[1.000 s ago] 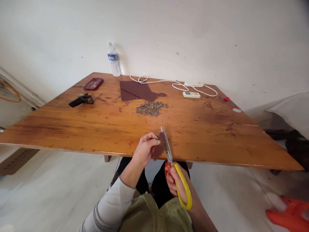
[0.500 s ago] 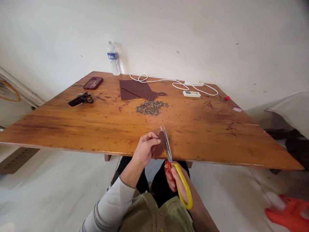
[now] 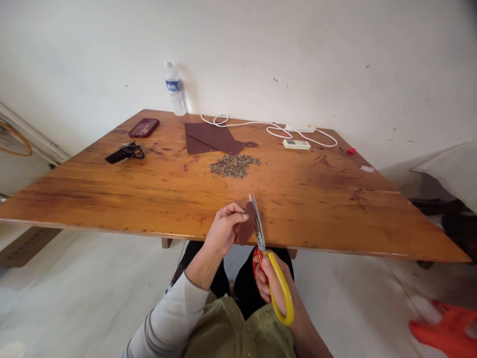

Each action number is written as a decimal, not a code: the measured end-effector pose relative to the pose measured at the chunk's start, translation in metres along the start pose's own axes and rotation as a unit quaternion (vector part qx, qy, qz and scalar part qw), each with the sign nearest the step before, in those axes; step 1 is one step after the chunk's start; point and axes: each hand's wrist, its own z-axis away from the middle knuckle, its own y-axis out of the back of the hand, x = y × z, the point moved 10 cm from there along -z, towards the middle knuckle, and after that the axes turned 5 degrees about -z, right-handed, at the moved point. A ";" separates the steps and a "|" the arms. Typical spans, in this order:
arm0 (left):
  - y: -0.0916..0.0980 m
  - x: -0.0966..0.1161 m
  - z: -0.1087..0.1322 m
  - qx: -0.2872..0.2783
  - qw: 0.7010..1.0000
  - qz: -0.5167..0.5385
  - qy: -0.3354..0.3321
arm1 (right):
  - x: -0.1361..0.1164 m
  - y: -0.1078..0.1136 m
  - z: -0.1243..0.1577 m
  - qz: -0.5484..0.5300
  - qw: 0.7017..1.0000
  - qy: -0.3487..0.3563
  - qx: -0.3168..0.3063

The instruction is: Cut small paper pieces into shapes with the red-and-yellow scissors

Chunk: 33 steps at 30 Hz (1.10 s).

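Observation:
My left hand (image 3: 228, 226) pinches a small piece of dark brown paper (image 3: 248, 224) between thumb and fingers, just over the table's front edge. Fine cuts fringe the lower and right side of the piece. My right hand (image 3: 274, 278) grips scissors (image 3: 281, 293) with one yellow and one red handle. Their blades point away from me along the right side of the paper and are nearly together. Beyond my hands, a heap of thin dry brown bits (image 3: 234, 166) lies on the wooden table (image 3: 149, 199).
Behind the heap lie larger brown sheets (image 3: 203, 138). A phone (image 3: 143, 128), black keys or clip (image 3: 124, 152) and a water bottle (image 3: 175, 92) stand to the left. At the back right are a white cable (image 3: 253, 123) and a white remote (image 3: 296, 144).
The scissor blades have drawn closer together at the paper, and the yellow handle has swung slightly left. My left hand keeps its hold on the piece almost in place.

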 end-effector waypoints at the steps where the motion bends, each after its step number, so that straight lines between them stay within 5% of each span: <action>1: 0.000 0.000 0.000 0.003 1.000 0.004 -0.001 | -0.001 0.002 0.001 0.000 1.000 0.001 0.014; 6: 0.002 -0.002 -0.001 0.007 1.000 0.021 0.006 | -0.001 0.006 0.002 0.006 0.999 -0.006 0.037; 15: -0.003 -0.005 0.000 -0.034 0.999 0.014 0.034 | -0.014 0.011 -0.003 0.043 0.995 0.089 -0.011; 27: -0.005 -0.007 -0.001 -0.050 0.998 -0.010 0.043 | -0.016 0.009 -0.001 0.058 0.998 0.013 -0.034; 33: -0.006 -0.006 0.000 -0.058 0.997 0.003 0.041 | -0.016 0.012 0.002 0.052 0.997 0.030 -0.053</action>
